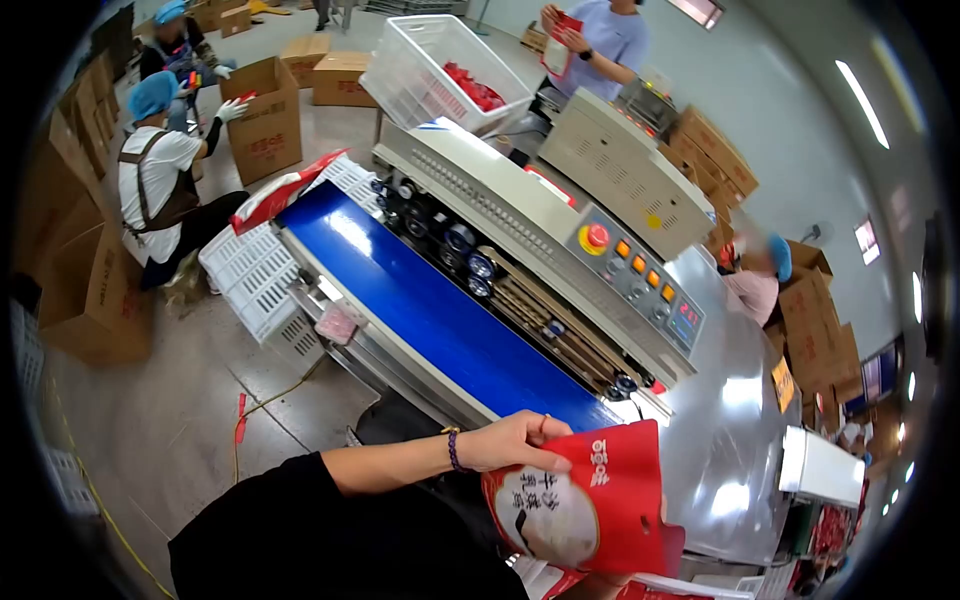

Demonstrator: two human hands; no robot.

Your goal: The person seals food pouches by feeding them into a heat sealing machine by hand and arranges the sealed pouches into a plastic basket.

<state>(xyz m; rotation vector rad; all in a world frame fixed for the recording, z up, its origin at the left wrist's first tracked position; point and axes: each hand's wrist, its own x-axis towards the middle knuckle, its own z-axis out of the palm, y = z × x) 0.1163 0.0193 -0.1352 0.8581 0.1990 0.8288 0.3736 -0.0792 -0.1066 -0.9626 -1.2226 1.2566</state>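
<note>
Pinching the red pouch near its edge with the left hand, thumb over the printed front, fingers mostly tucked behind. Probably gripped at the rim to leave the print uncovered and the film unbuckled. Can see only a little of the right hand, below the pouch's lower edge; cannot tell whether spread or pressed together, though perhaps set there to steady from beneath.

Held in the air, tilted, printed face toward the camera, just beside the near end of the blue belt and in front of the steel worktop's left edge. Kept this close, likely, to have belt and worktop both within reach. Above that same left edge, toward the far corner, a control panel, probably slanted for easy reading. At the belt's far end, another red pouch, with white baskets beside, perhaps placed for catching.
</note>
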